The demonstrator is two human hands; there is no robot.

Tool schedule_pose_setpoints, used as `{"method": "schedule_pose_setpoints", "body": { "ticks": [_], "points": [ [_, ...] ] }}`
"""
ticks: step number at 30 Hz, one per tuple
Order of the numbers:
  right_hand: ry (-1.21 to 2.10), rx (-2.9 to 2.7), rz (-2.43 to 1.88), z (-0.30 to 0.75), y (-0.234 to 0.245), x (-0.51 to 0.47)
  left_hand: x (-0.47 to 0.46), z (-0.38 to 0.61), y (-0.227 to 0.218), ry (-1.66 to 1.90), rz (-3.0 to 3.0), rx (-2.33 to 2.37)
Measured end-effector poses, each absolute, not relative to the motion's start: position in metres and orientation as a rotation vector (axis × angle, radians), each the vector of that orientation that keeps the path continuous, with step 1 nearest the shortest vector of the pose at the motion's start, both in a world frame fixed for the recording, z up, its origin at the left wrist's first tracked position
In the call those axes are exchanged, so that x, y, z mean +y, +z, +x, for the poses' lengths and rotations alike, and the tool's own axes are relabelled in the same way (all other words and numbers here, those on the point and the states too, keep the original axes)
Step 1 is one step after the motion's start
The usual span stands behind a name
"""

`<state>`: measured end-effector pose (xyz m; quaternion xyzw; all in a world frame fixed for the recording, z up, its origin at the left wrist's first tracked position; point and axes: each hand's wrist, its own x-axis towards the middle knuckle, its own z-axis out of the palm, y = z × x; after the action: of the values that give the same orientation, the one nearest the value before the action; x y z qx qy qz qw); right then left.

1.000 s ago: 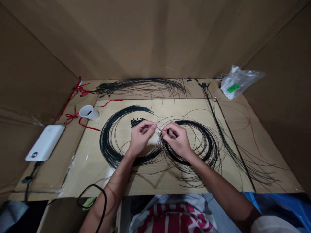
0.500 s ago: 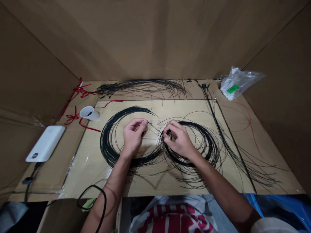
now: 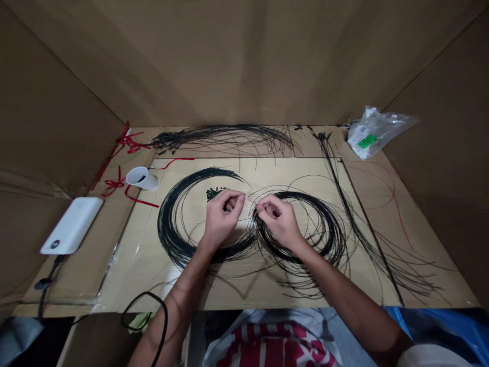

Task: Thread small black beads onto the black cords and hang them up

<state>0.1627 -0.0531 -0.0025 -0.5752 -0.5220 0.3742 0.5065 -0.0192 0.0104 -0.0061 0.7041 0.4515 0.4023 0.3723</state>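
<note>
My left hand (image 3: 225,211) is pinched closed, thumb against fingertips; whatever sits between them is too small to make out. Just behind it lies a cluster of tiny black pieces (image 3: 214,193), partly covered by the hand. My right hand (image 3: 280,219) pinches a thin black wire at the left side of the right coil of black wire (image 3: 330,227); its tip is hardly visible. The fingertips of both hands are close together but apart. A larger open loop of black wires (image 3: 168,219) curves around the left hand and passes beneath its wrist.
Black wire bundles lie along the back (image 3: 229,131) and down the right side (image 3: 344,199). On the left are a white cup (image 3: 147,179), red ribbons (image 3: 114,186) and a white power bank (image 3: 72,227) with a cable. A plastic bag (image 3: 376,132) sits back right. Cardboard walls (image 3: 252,61) enclose the table.
My left hand has moved right, toward the right hand, uncovering the cluster of tiny black pieces. The wire seen between the hands is no longer plain. My right hand has barely shifted.
</note>
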Motion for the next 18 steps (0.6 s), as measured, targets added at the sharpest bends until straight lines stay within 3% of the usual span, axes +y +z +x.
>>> {"method": "schedule_pose_setpoints", "body": {
  "ticks": [6,18],
  "points": [
    [0.919,-1.204,-1.391,0.161,-0.006,-0.053,0.019,-0.022,-0.016,0.84,2.437,1.402],
    [0.945,-1.224,-1.373,0.158,-0.007,-0.055,0.021,-0.019,-0.021,0.804,2.446,1.456]
  ]
}}
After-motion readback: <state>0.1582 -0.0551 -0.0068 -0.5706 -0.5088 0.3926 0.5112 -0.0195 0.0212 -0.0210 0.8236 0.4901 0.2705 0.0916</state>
